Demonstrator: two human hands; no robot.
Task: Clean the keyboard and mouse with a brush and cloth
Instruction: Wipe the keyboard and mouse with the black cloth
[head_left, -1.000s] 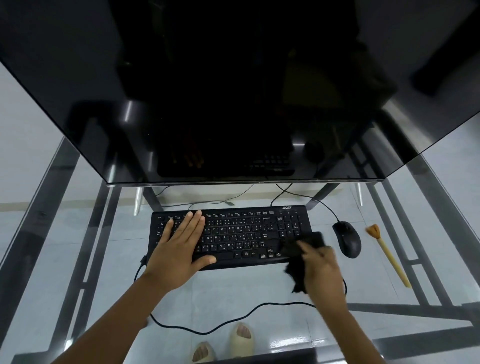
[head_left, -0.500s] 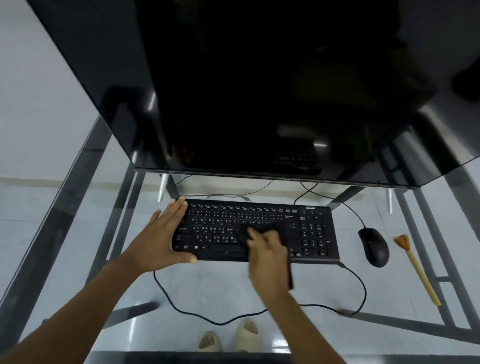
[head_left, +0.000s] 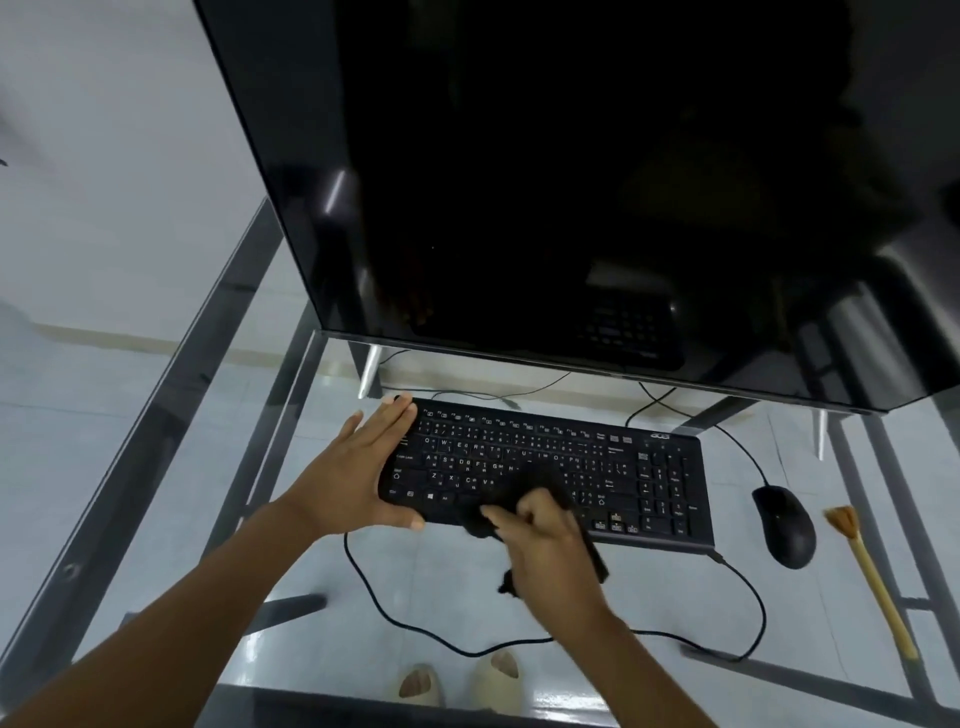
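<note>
Looming over the upper frame, a large black monitor (head_left: 571, 182) is standing on a glass-topped metal desk (head_left: 130, 467). At centre, the flat black keyboard (head_left: 545, 467) is being steadied by the straight-fingered left hand (head_left: 358, 480) while the right hand (head_left: 545, 551) is gripping a crumpled black cloth (head_left: 498, 514), wiping its front keys. Lower right, the black mouse (head_left: 784, 525) and wooden-handled brush (head_left: 867, 577) are lying untouched; the mouse likely needs wiping next. No containers are showing.

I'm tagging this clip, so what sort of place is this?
Most likely a computer desk in a home or office: a large dark monitor stands on a glass table, with a keyboard and mouse in front.
</note>
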